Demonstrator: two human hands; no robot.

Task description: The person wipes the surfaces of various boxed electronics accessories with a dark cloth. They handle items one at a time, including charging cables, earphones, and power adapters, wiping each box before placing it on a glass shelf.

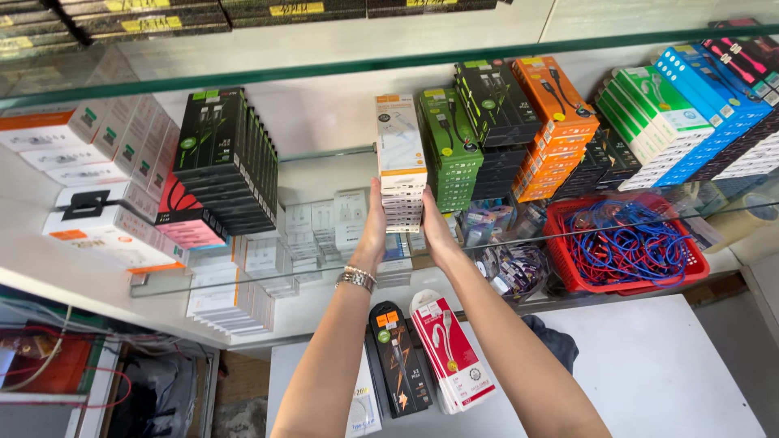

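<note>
Both hands flat, pressed against a stack of white boxes (402, 174): left hand (372, 229) on one side, right hand (436, 229) opposite. Stack upright on the glass shelf (243, 272), just left of the green boxes (450, 150).

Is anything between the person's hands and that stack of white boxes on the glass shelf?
Nothing visible. The left hand and right hand already press the sides of the stack of white boxes, beside the green boxes.

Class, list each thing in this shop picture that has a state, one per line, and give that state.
White box stack: upright on the glass shelf, pressed between both hands.
Left hand: flat against the stack's left side.
Right hand: flat against its right side.
Red basket: filled with blue cables.
</note>
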